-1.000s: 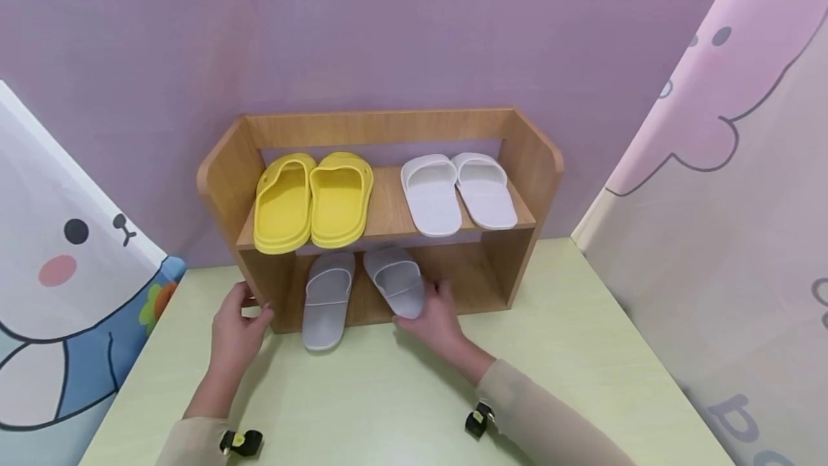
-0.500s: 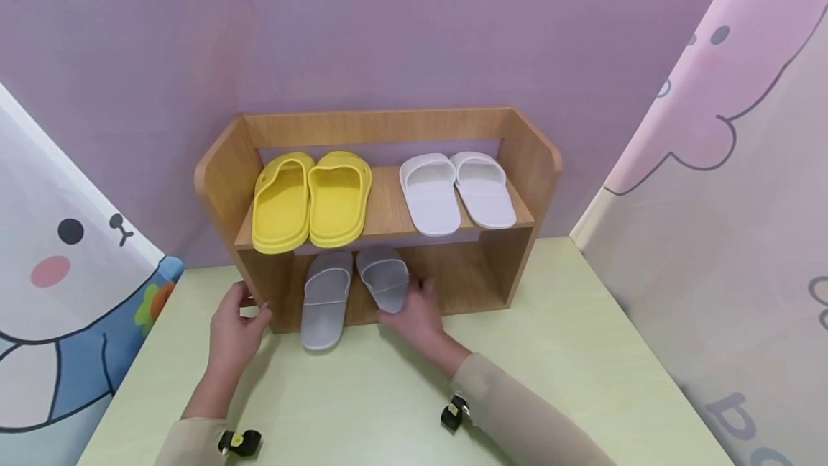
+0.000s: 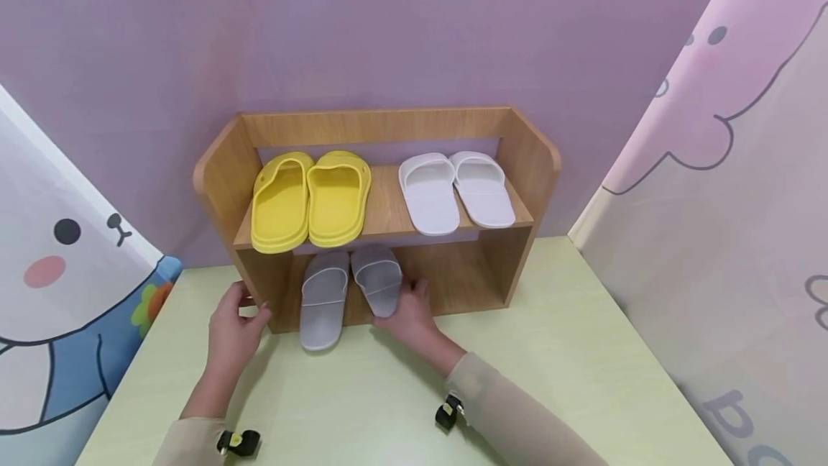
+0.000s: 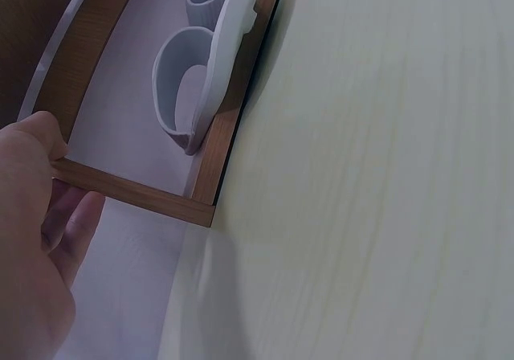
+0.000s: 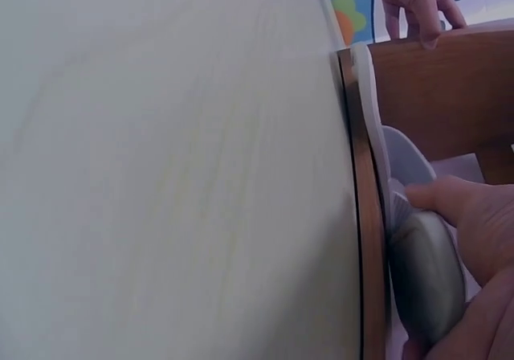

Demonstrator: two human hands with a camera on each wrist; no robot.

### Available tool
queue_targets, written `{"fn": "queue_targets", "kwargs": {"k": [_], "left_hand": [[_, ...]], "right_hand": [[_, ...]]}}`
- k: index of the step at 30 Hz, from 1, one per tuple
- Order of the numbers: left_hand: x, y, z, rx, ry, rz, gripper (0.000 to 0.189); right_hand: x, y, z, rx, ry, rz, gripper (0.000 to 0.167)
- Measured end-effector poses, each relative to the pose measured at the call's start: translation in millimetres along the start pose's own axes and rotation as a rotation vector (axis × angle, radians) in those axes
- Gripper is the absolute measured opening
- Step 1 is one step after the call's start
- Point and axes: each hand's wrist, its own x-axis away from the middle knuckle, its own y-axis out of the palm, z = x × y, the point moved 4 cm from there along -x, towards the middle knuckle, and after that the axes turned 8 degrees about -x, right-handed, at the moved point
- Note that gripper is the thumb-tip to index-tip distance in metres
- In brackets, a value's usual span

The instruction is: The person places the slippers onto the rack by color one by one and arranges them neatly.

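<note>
My right hand (image 3: 410, 316) grips the heel end of a grey slipper (image 3: 379, 282) on the lower shelf of a small wooden shoe rack (image 3: 388, 128). In the right wrist view, this slipper (image 5: 430, 284) is tilted, with the thumb over its heel. Its mate, another grey slipper (image 3: 322, 318), lies close on its left, heel sticking out past the shelf edge. My left hand (image 3: 231, 329) pinches the front edge of the rack's left side panel. In the left wrist view, thumb and fingers of the left hand (image 4: 36, 207) stand on either side of that panel (image 4: 136, 195).
On the upper shelf sit a pair of yellow clogs (image 3: 310, 203) at the left and white slippers (image 3: 456, 193) at the right. The rack stands on a pale green table (image 3: 362, 408) against a purple backdrop (image 3: 401, 27). Cartoon-printed cloths hang on both sides.
My right hand has carried its grey slipper leftward, up beside the other one, and the slipper has turned straighter. My left hand keeps its grip on the rack's side.
</note>
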Motion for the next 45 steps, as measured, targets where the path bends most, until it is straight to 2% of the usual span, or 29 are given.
{"fn": "queue_targets", "kwargs": {"k": [8, 15, 25, 32, 45], "left_hand": [[-0.6, 0.8, 0.8, -0.002, -0.006, -0.009, 0.041], [-0.3, 1.0, -0.4, 0.0, -0.016, -0.01, 0.041], [0.0, 0.8, -1.7, 0.001, -0.026, -0.026, 0.041], [0.0, 0.2, 0.2, 0.002, -0.026, -0.028, 0.041], [0.7, 0.7, -0.1, -0.006, -0.02, -0.01, 0.04]], "right_hand": [[5.1, -1, -2, -0.024, 0.034, -0.14, 0.12], [12.5, 3, -6, -0.033, 0.002, -0.198, 0.12], [22.7, 18, -10, -0.045, 0.059, -0.16, 0.117], [26.2, 29, -14, 0.059, 0.076, -0.119, 0.124], [30.0, 33, -21, 0.209, 0.014, -0.103, 0.127]]}}
